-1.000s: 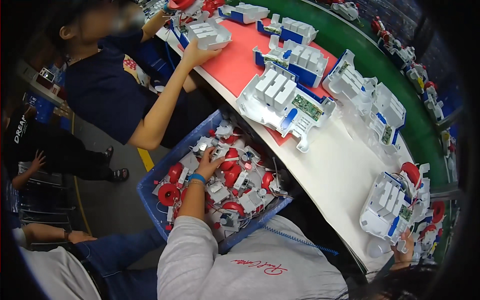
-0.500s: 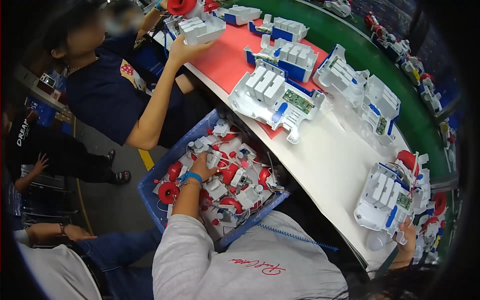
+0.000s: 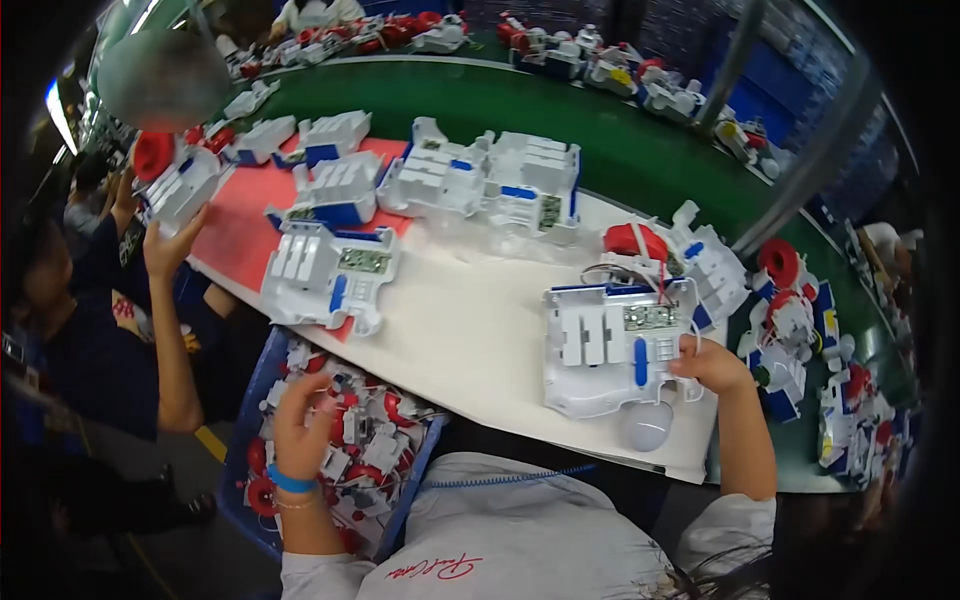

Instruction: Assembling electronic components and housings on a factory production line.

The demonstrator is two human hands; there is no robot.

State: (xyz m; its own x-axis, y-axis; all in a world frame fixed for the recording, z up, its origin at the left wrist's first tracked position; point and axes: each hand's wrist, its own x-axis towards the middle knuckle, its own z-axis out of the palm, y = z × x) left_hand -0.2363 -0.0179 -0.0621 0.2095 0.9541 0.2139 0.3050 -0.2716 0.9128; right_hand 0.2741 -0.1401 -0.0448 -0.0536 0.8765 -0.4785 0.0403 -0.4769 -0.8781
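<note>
On the right of the table lies a white plastic housing (image 3: 590, 385) with raised blocks, a green circuit board and a blue strip. My right hand (image 3: 715, 365) grips its right edge. A rounded whitish dome (image 3: 648, 425) shows at its front edge. Behind it sits another white housing part (image 3: 715, 275) with a red round part (image 3: 635, 240) and wires. My left hand (image 3: 303, 430), slightly blurred, is over the blue bin (image 3: 425, 445) with fingers partly bent and apart; I see nothing in it. White and red wired assemblies (image 3: 365, 430) fill the bin.
Several white-and-blue housings (image 3: 335, 280) stand on the white table (image 3: 470, 340) and its red mat (image 3: 235, 235). A green conveyor (image 3: 640, 165) carrying more assemblies runs behind. At left, a co-worker's hand (image 3: 170, 245) holds a white housing. A metal post (image 3: 800, 150) rises at right.
My view has turned toward the table and conveyor. My left hand has lifted from the parts in the bin. My right hand still grips the housing's edge.
</note>
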